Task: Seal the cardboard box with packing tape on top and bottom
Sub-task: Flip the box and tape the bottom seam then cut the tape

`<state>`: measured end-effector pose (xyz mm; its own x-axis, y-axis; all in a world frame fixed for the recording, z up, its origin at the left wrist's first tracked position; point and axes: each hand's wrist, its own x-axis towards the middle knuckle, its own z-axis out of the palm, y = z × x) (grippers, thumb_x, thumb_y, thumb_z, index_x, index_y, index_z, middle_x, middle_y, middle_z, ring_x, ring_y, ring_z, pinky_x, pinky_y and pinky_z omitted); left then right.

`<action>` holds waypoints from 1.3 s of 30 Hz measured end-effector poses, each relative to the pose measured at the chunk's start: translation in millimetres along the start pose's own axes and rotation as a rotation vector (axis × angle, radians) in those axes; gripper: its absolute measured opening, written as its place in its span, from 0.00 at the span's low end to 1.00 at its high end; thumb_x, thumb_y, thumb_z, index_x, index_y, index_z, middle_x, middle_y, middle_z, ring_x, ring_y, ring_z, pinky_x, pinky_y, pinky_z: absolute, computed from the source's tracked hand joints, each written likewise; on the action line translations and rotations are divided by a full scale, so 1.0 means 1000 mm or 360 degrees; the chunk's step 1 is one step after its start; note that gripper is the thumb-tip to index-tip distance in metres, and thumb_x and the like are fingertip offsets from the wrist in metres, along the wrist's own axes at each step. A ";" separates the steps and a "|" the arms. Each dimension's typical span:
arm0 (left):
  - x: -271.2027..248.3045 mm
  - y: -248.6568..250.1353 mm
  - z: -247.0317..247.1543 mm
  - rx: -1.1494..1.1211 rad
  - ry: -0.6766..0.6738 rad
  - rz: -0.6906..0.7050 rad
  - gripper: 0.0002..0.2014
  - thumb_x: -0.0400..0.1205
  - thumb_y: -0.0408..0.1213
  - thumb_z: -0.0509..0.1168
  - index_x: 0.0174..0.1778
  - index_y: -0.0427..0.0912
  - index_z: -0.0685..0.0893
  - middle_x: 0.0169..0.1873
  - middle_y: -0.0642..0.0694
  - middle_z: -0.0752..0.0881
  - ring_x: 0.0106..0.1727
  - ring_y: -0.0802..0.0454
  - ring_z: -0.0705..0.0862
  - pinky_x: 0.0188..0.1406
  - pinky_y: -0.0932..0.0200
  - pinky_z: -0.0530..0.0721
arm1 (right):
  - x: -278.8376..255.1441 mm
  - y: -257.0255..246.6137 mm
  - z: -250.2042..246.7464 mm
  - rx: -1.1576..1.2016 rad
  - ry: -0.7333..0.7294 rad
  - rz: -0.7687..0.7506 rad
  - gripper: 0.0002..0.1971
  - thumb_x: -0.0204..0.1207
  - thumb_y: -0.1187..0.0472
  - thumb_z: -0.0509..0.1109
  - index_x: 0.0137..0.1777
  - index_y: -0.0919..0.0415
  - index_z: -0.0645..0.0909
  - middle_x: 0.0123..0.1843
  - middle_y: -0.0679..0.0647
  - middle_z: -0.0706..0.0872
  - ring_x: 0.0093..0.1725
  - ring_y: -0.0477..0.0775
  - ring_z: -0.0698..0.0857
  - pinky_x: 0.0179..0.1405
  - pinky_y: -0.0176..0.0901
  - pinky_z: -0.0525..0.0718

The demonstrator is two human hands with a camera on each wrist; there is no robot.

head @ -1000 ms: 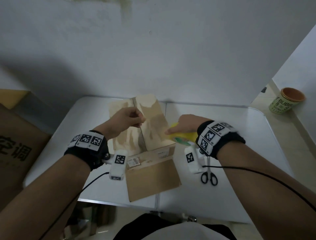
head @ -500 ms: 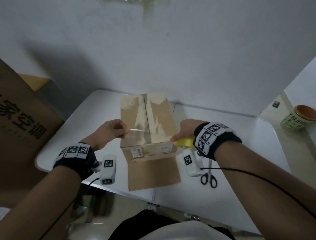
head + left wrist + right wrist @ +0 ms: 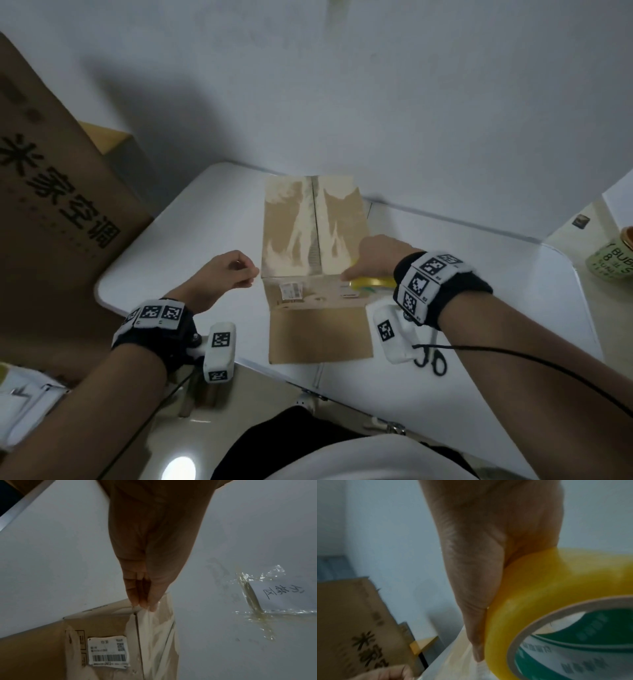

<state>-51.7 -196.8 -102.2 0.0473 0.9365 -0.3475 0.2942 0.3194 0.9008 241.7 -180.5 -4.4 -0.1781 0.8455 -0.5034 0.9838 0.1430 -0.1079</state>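
Note:
The cardboard box (image 3: 294, 233) stands on the white table (image 3: 496, 274) with its top flaps closed along a middle seam, and one flap lies flat toward me. My left hand (image 3: 236, 274) hovers just left of the box's near left corner and pinches the end of a clear tape strip (image 3: 154, 628). In the left wrist view the fingertips (image 3: 145, 603) hold that strip over the box (image 3: 102, 622) edge. My right hand (image 3: 373, 257) grips the yellow tape roll (image 3: 371, 292) at the box's near right corner. The roll (image 3: 556, 601) fills the right wrist view.
Black scissors (image 3: 430, 359) lie on the table under my right wrist. A tall printed carton (image 3: 51, 205) stands off the table's left edge. A green cup (image 3: 613, 260) sits on a ledge at the far right. A wall rises close behind the box.
My left hand left the box top and drew the tape end out to the left, past the box's near left corner. The right hand with the roll shifted slightly toward the near right corner.

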 end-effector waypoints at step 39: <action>0.016 -0.039 -0.009 -0.0257 -0.0013 0.0038 0.08 0.80 0.31 0.70 0.48 0.29 0.81 0.38 0.44 0.85 0.39 0.52 0.84 0.51 0.60 0.87 | 0.070 -0.081 0.023 -0.0623 -0.0061 0.0274 0.12 0.83 0.63 0.58 0.38 0.59 0.77 0.37 0.53 0.80 0.38 0.52 0.82 0.47 0.43 0.79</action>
<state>-71.1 -192.7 -140.8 0.0607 0.9430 -0.3272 0.1359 0.3169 0.9387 149.3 -144.3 -50.5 -0.0038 0.8556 -0.5176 0.9310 0.1919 0.3104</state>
